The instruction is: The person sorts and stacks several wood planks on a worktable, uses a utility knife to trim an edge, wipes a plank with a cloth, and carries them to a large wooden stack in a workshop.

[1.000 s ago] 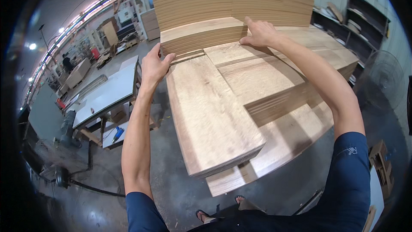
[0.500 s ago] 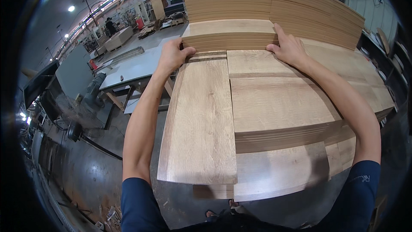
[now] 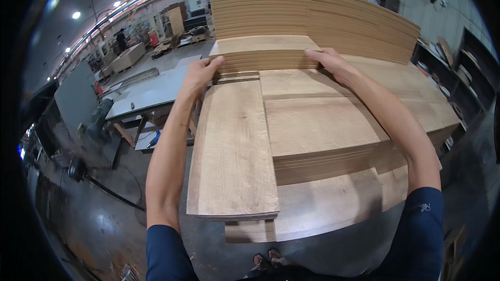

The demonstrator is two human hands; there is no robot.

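A short stack of wood-grain boards (image 3: pixel 263 61) lies crosswise at the far side, its layered tan edges facing me. My left hand (image 3: pixel 202 73) is closed on its left end, thumb along the near edge and fingers mostly hidden behind. On the right end my right hand (image 3: pixel 332 63) grips near the front edge; its fingertips are partly hidden. Closer to me, a long wood-grain board (image 3: pixel 234 145) lies lengthwise on a thin pile. To its right is a wider stack of boards (image 3: pixel 323 125), beneath my right forearm.
A tall stack of boards (image 3: pixel 312 15) rises behind my hands. Lower boards (image 3: pixel 325 203) jut toward me. At left stand a pale worktable (image 3: pixel 140 93) and a fan (image 3: pixel 78 169). Dark shelves (image 3: pixel 455 80) line the right side, and a person (image 3: pixel 121 40) is far off.
My view has shifted, so the stacks sit a little lower and further left. My right thumb and fingers have drawn together at the short stack's end; my left hand stays at the other end.
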